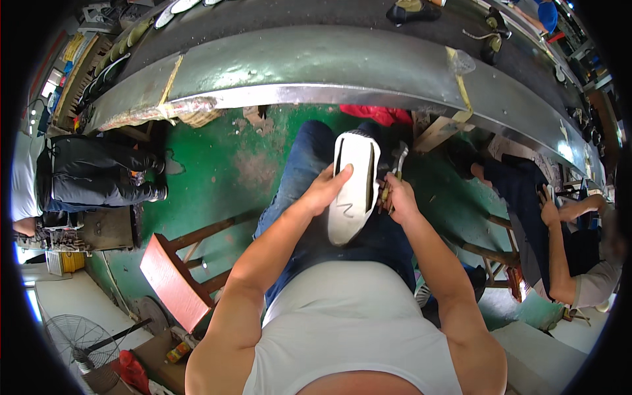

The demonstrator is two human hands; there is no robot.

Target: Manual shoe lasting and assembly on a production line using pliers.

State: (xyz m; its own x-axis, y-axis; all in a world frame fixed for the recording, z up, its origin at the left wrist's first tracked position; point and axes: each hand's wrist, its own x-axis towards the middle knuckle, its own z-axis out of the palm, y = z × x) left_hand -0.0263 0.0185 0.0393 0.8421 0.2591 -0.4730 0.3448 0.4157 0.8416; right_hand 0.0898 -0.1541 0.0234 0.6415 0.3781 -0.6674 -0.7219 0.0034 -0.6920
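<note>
Green floor [217, 164], worn in patches; long grey conveyor belt [316, 59] curving across the top, dark shoes [411, 12] on it; red wooden stool [172, 280] lower left; floor fan [76, 339] beyond; seated co-worker [566, 250] right.

Worn green floor [224, 164], long metal conveyor [316, 66], red wooden stool [172, 280], floor fan [76, 339]

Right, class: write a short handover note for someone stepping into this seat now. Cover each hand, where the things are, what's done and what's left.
Left hand: fingers gripping the white shoe, sole up, over the lap.
Right hand: holding pincers against the shoe's right edge.
Conveyor runs just ahead, more shoes on it; red stool on the left, a co-worker to the right.
Done: shoe in hand, tool at the edge.
Left: cannot tell how much of the edge is worked.
</note>
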